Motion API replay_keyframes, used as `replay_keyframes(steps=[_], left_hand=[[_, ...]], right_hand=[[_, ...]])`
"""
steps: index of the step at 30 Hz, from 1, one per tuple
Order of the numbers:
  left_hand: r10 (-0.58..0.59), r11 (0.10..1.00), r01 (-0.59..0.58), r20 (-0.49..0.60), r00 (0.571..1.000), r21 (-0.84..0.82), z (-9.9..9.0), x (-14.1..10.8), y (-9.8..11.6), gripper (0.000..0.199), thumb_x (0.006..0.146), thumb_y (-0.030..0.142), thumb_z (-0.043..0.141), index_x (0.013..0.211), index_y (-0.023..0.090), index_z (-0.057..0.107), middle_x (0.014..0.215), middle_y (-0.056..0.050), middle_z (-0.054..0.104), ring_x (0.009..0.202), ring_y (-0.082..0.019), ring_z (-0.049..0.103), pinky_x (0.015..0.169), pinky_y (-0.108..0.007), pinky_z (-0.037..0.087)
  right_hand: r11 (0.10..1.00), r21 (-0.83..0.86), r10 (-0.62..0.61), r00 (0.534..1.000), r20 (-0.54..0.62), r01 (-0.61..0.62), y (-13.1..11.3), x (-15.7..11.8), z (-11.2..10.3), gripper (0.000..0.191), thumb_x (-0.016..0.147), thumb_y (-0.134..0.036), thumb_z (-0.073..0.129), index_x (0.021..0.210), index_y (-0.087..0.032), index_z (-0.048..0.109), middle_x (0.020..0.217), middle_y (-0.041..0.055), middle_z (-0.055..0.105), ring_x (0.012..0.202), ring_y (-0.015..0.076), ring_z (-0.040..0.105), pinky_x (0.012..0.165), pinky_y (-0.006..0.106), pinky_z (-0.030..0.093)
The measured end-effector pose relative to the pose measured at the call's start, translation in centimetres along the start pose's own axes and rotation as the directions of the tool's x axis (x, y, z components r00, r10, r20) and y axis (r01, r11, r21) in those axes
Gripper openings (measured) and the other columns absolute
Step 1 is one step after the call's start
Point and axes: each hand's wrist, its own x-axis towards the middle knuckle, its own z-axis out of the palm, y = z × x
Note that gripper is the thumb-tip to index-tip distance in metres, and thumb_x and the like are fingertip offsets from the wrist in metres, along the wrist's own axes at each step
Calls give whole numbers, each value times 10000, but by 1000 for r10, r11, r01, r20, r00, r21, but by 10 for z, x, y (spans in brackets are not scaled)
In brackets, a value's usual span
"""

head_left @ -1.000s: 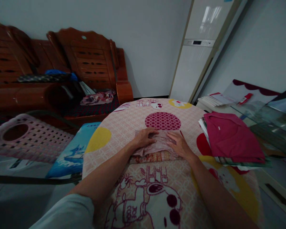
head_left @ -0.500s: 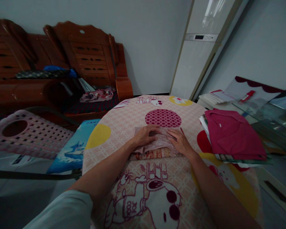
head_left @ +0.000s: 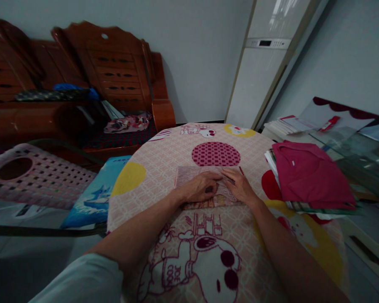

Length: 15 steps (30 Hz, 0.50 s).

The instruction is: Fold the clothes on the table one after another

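Observation:
A folded, pale pinkish-grey striped cloth point(head_left: 189, 173), perhaps a garment, lies flat on the round table. Below its near edge shows a strip of patterned brown-orange material point(head_left: 219, 201). My left hand point(head_left: 198, 187) rests across the middle of the cloth, fingers reaching right and the thumb curved apart from them. Over the right part lies my right hand point(head_left: 240, 185), its fingers stretched toward the upper left and nearly meeting the left fingertips. Both palms face down and hide part of the fabric.
A printed tablecloth point(head_left: 164, 160) covers the table. Folded clothes with a magenta garment point(head_left: 312, 176) on top sit at the right edge, near a glass surface point(head_left: 360, 155). Left of the table are a woven pink chair point(head_left: 60, 181) and a blue bag point(head_left: 94, 198); behind stands a wooden bench point(head_left: 120, 75).
My left hand has slid right across the cloth toward my right hand, uncovering the cloth's left part. My right hand stays nearly in place. The view has shifted slightly.

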Motion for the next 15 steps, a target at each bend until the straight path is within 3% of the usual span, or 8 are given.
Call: replay_keyframes(steps=[4,7,10,15], left_hand=[[-49,998,47,-33,998,-38,-3,-1,-1,94,840,186,620,758,175,663,1390,-87,587,1259,-234,557,1070,-348,421],[-20,999,19,-32,999,-30,-8,-3,-2,59,804,200,663,861,190,666,1389,-81,577,1287,-239,524,1089,-370,405],[24,999,-24,-15,1000,28,-11,-4,-1,226,732,153,683,951,194,643,1372,-94,574,1286,-258,510,1088,-400,404],[58,991,-56,-17,998,120,-8,0,3,111,749,118,604,835,181,635,1199,-101,648,1142,-256,577,1020,-387,439]], right_hand=[[993,117,20,1000,22,-22,-14,2,-8,182,839,-229,647,967,-240,776,1231,94,703,1170,267,642,1048,467,483],[987,157,32,995,90,-46,-24,1,-12,72,796,-247,690,794,-227,759,1222,94,706,1132,264,659,1014,439,494],[983,165,57,990,126,-77,-27,0,-13,65,763,-224,688,783,-219,750,1255,99,689,1149,266,649,1006,422,489],[977,196,41,977,211,-83,-30,2,-17,103,751,-260,729,841,-215,749,1356,112,624,1247,279,587,1047,438,450]])
